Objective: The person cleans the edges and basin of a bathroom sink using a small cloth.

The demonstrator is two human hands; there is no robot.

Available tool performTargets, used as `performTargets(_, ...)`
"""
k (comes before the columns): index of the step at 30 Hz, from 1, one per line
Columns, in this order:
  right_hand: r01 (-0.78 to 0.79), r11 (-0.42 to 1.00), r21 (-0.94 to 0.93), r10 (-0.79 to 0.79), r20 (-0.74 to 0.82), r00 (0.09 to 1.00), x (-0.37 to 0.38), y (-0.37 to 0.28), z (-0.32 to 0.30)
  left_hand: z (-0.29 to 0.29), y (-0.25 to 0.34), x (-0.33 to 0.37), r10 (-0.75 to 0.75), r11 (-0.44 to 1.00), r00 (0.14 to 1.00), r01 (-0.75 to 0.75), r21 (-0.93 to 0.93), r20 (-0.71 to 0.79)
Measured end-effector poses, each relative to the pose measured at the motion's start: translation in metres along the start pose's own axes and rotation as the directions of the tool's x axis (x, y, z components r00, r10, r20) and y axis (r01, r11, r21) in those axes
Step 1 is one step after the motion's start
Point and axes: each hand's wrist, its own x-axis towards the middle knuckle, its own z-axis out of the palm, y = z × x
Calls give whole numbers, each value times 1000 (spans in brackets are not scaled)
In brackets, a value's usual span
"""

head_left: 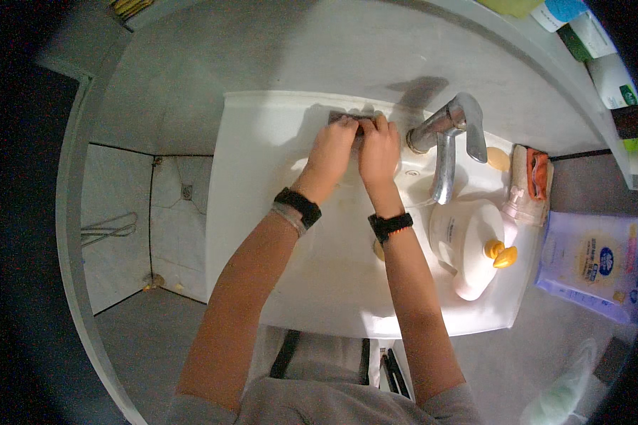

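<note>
Both my hands meet at the back edge of the white washbasin point(252, 177), left of the chrome faucet point(443, 134). Between them is a small dark grey piece point(339, 115), perhaps a cloth or a sponge; most of it is hidden by my fingers. My left hand point(329, 159) is closed on its left part, fingers curled. My right hand point(380, 152) grips its right part, with the knuckles bent toward the wall. Each wrist wears a dark band.
A large white bottle with an orange pump point(468, 244) and a pink pump bottle point(512, 205) stand right of the basin bowl. Behind them are a yellowish disc point(498, 159) and folded cloths point(536, 176). A purple package point(590, 263) lies farther right. Tubes point(612, 81) line the shelf above.
</note>
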Motion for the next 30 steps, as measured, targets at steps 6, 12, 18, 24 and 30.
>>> performTargets(6, -43, 999, -19, 43, 16, 999, -13, -3, -6, 4, 2, -13, -34, 999, 998, 33, 11, 53)
performTargets(12, -53, 999, -4, 52, -114, 992, -17, -4, 1, 4, 6, -11, 8, 1000, 999, -9, 14, 36)
performTargets(18, -119, 991, -61, 112, -109, 988, 6, 4, 8, 16, 6, 13, -30, 1000, 999, 29, 8, 41)
performTargets(24, -144, 989, -26, 140, -126, 982, -13, 2, 3, 15, 13, -5, 14, 999, 999, -15, 39, 35)
performTargets(30, -160, 986, -51, 153, -116, 981, 4, 10, 6, 11, 15, 20, -30, 1000, 988, 29, 8, 154)
